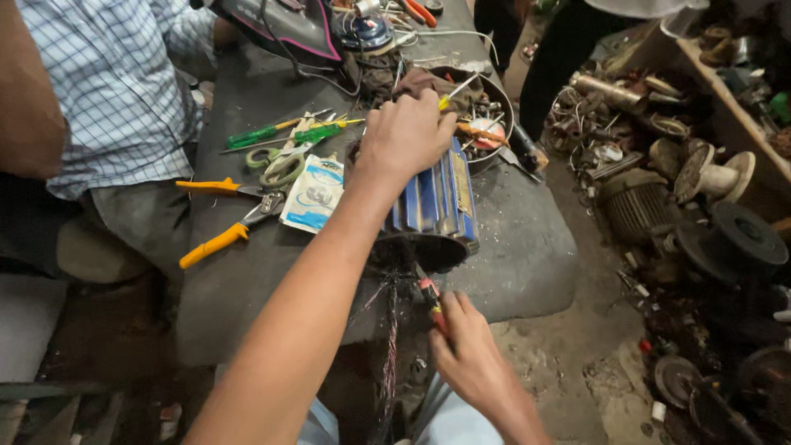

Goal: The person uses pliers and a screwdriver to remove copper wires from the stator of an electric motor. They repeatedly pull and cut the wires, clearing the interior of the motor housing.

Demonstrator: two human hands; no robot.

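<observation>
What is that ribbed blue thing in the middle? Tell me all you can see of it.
The blue motor housing is a ribbed metal cylinder lying on its side on the dark worktable, its open end facing the camera. Thin wires hang out of that end. The left hand presses on its top; the right hand holds a red-handled tool at the opening.
</observation>
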